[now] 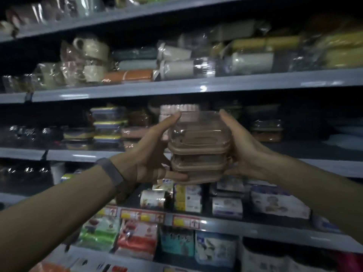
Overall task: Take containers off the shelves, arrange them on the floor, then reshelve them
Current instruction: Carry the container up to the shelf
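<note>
Before the shelves (196, 88), a stack of containers (199, 148) is gripped between left hand (151, 152) and right hand (243, 148) (fingers curled round it); floor arrangement cannot be judged.

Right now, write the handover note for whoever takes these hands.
Left hand grips the stack of clear square plastic containers with brown lids from its left, fingers underneath.
Right hand grips its right side.
Stack: in the air before the grey metal shelf, resting on nothing.
Done: unclear whether it is coming off or going back.
Left: set it down on floor or shelf.
</note>
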`<state>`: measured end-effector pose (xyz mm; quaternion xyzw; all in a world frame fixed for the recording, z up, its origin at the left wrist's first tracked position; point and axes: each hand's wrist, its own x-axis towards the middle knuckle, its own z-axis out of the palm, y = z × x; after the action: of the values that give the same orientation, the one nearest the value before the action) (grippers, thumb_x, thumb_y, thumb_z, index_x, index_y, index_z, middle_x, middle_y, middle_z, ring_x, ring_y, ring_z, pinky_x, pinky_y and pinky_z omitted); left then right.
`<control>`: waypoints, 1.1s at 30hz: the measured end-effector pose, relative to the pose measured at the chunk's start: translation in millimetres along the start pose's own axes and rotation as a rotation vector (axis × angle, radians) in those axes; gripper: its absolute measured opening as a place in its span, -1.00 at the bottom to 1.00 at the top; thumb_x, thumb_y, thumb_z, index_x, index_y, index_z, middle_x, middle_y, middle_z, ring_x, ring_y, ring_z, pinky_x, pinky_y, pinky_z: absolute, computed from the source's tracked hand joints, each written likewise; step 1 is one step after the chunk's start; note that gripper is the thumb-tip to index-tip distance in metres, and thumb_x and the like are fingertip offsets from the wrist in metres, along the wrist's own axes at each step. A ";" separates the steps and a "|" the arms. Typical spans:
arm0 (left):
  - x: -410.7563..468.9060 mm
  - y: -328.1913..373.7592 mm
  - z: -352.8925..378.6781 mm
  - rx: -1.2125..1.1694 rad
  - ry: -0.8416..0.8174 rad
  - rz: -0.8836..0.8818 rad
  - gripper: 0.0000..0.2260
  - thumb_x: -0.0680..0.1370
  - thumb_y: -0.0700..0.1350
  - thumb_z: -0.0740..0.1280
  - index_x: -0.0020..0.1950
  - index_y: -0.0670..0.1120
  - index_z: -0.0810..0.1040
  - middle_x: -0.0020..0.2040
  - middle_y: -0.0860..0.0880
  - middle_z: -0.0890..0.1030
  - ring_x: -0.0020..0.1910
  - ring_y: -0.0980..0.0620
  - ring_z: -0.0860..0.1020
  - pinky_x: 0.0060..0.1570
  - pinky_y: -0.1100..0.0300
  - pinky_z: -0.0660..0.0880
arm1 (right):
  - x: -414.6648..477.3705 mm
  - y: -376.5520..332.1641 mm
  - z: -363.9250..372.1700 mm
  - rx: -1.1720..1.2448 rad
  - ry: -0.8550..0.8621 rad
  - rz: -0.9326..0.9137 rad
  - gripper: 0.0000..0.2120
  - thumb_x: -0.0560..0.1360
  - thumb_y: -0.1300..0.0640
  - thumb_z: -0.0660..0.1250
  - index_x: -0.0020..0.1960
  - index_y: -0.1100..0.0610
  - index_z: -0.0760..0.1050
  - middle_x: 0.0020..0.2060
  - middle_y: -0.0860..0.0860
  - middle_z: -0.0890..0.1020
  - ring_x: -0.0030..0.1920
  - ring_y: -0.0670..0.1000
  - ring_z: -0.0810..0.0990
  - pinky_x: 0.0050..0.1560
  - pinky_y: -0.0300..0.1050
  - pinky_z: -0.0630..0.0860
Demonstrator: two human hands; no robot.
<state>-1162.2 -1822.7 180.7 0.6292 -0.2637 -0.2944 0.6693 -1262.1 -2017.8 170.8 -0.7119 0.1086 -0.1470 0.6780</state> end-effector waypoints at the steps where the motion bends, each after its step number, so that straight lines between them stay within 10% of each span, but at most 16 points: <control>1: 8.3 4.7 10.2 0.005 -0.014 0.003 -0.29 0.37 0.43 0.46 0.25 -0.11 0.70 0.31 -0.25 0.62 0.18 -0.36 0.65 0.21 -0.43 0.51 | 0.3 -2.4 -10.6 -0.003 0.027 -0.017 -0.21 0.42 -0.64 0.11 0.06 -0.04 0.77 0.06 0.10 0.76 0.12 0.18 0.73 0.32 0.21 0.54; 14: 103.5 19.7 89.4 -0.018 -0.097 0.189 -0.45 0.60 0.39 0.16 0.07 0.03 0.77 0.13 -0.15 0.73 0.09 -0.16 0.72 0.09 -0.13 0.64 | 34.2 -13.2 -86.6 0.041 0.310 -0.248 -0.36 0.69 -0.33 -0.11 0.10 -0.02 0.67 -0.12 -0.04 0.78 -0.08 -0.08 0.72 0.23 -0.04 0.55; 18: 132.8 16.8 92.9 -0.126 -0.140 0.189 -0.33 0.60 0.41 0.14 0.40 -0.08 0.59 0.30 -0.21 0.65 0.28 -0.24 0.62 0.33 -0.21 0.50 | 51.5 -11.1 -92.8 0.044 0.338 -0.173 -0.39 0.68 -0.34 -0.10 0.04 -0.04 0.64 -0.10 -0.02 0.75 0.00 -0.02 0.68 0.26 -0.02 0.54; 22: 150.0 18.1 94.3 -0.151 -0.115 0.167 -0.33 0.58 0.42 0.16 0.33 -0.09 0.65 0.27 -0.21 0.66 0.25 -0.23 0.64 0.36 -0.22 0.47 | 63.0 -13.3 -96.6 0.013 0.348 -0.093 -0.33 0.68 -0.36 -0.12 0.13 0.05 0.62 0.15 0.20 0.70 0.19 0.20 0.65 0.38 0.18 0.50; 33: 178.6 20.4 89.5 0.061 0.046 -0.098 -0.03 0.30 0.72 -0.07 0.19 0.07 0.73 0.18 -0.22 0.70 0.21 -0.33 0.63 0.20 -0.43 0.52 | 106.0 -30.4 -127.6 -0.189 0.331 0.248 -0.04 0.40 -0.66 -0.04 0.26 0.10 0.59 0.07 0.24 0.72 0.09 0.29 0.69 0.19 0.24 0.61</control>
<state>-1102.9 -2013.1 204.1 0.6683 -0.2260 -0.3038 0.6403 -1210.0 -2172.8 212.5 -0.7198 0.3183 -0.1667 0.5940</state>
